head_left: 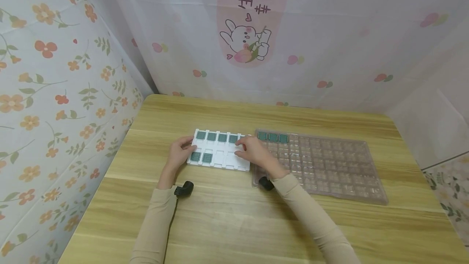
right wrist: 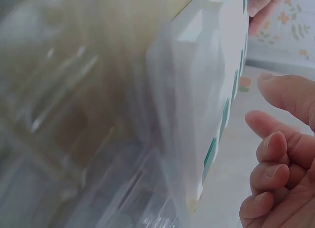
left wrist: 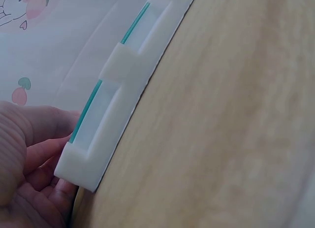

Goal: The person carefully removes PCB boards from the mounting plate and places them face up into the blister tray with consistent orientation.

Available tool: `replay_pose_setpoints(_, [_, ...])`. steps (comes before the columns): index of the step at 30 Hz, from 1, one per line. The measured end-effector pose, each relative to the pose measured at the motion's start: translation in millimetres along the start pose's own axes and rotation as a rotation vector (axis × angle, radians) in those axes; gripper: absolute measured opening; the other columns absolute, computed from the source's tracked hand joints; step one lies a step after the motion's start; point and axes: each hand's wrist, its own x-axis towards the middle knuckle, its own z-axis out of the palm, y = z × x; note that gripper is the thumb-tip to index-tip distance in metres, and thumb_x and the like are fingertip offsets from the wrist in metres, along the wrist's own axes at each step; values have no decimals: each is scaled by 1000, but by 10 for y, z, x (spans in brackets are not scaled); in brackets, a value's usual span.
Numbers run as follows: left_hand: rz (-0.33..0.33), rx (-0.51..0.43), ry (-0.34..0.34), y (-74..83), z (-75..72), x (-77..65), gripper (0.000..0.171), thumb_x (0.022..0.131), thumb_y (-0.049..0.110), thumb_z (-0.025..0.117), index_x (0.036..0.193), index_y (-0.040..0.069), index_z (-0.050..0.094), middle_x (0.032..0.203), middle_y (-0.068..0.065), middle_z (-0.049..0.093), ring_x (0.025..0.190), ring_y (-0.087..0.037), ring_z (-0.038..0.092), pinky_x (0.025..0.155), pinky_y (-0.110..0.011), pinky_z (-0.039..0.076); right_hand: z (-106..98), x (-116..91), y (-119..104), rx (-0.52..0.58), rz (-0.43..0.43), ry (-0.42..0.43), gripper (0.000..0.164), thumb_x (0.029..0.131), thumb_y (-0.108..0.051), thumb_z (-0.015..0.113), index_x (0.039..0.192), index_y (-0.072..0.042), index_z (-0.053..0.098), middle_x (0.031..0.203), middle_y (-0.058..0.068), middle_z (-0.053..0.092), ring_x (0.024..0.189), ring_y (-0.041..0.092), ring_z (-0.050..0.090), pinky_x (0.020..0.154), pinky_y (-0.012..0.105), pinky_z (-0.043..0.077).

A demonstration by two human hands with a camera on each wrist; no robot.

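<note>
While the left hand (head_left: pixel 180 152) grasps the left end of the white tray (head_left: pixel 210 147), the right hand (head_left: pixel 253 150) is poised over its right end, released: thumb and index finger stand apart with nothing between them, the other fingers loosely curled. The green square chips (head_left: pixel 211 136) sit in pockets of the white tray and in one corner of the clear plastic tray (head_left: pixel 340 162), which lies just beside it on the wooden table (head_left: pixel 220 223). The chief hazard is judged to be contact: as the pockets look shallow, a brushing fingertip could tip a seated chip askew, and a tug by the left hand could jolt the whole row. A second risk arises where the right sleeve (head_left: pixel 311 211) and one black wrist camera (head_left: pixel 266 183) overhang the clear plastic tray; a snag on its rim could drag it and unsettle its contents. Counted: two hands, two trays, two wrist cameras; six chips plainly visible in the white tray, four in the far row and two in the near; three in the clear plastic tray. Whether the far row's covered last pocket holds another cannot be told from overhead.
</note>
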Motion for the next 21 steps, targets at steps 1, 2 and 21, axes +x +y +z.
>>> replay_pose_setpoints(1, [3, -1, -1, 0, 1, -1, 42, 84, 0, 64, 124, -9, 55, 123, -26, 55, 112, -34, 53, 96, -42, 47, 4, 3, -14, 3, -6, 1, 26, 82, -13, 72, 102, 3, 68, 56, -2, 40, 51, 8, 31, 46, 19, 27])
replay_pose_setpoints(2, [5, -2, -1, 0, 1, -1, 42, 84, 0, 64, 124, -9, 55, 123, -26, 55, 112, -34, 53, 96, -42, 47, 11, 7, -27, 0, -12, 2, 26, 82, -13, 72, 101, 3, 68, 56, -2, 40, 51, 8, 31, 46, 19, 27])
replay_pose_setpoints(21, [0, 2, 4, 8, 7, -9, 41, 85, 1, 65, 124, -8, 55, 123, -25, 55, 112, -34, 54, 96, -42, 47, 140, 109, -287, 46, -20, -24, 24, 82, -13, 71, 101, 2, 68, 53, -5, 35, 48, 7, 27, 46, 17, 25])
